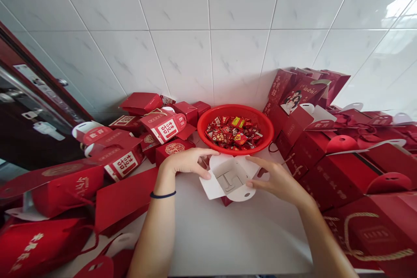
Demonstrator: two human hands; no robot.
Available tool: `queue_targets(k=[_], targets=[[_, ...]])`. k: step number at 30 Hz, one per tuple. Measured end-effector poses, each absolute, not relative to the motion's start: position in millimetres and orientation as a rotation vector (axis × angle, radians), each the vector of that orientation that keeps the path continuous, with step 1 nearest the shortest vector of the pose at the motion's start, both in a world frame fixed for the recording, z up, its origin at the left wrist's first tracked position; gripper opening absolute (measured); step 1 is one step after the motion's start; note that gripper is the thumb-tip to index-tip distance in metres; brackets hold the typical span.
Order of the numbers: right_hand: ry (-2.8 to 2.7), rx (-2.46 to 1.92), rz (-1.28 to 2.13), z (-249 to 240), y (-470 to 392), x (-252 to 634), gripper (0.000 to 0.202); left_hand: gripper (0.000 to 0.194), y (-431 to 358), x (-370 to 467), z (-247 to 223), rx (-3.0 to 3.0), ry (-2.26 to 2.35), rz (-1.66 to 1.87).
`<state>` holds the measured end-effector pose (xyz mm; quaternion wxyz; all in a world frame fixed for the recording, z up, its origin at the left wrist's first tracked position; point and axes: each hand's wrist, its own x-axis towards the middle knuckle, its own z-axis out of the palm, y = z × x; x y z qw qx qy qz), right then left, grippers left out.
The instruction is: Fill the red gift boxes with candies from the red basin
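Observation:
A small red paper gift box [232, 177] stands on the white table with its flaps spread outward, so its white inside faces up. Folded lines show on its bottom, and nothing lies in it. My left hand [189, 161] pinches the left flap between thumb and fingers. On the other side, my right hand [276, 179] holds the right flap, thumb at the inner edge. Just behind the box sits a red plastic basket [267, 137] containing many red-wrapped candies [228, 134], a few with yellow on them.
Red gift boxes [167, 128] with white labels crowd the left side of the table [241, 239]. Larger red boxes [335, 173] and gift bags [299, 91] with rope handles line the right. A tiled wall [182, 61] rises behind; a dark door [26, 130] with keys is at left.

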<state>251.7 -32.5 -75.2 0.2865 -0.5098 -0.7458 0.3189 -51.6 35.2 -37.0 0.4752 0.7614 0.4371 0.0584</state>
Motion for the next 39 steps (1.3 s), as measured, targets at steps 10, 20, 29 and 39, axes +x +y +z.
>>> queue_targets(k=[10, 20, 29, 39], targets=[[-1.565, -1.177, 0.745, -46, 44, 243, 0.041, 0.050, 73, -27, 1, 2.018, 1.142, 0.564], [-1.295, -1.190, 0.927, -69, 123, 231, 0.032, 0.039, 146, 8, -21, 2.315, 1.394, 0.147], [-1.379, -1.191, 1.045, -79, 125, 238, 0.033, 0.032, 156, 10, -43, 2.329, 1.305, 0.008], [-1.378, -1.142, 1.019, -79, 119, 239, 0.037, 0.033, 122, -8, 5, 2.383, 1.230, 0.070]])
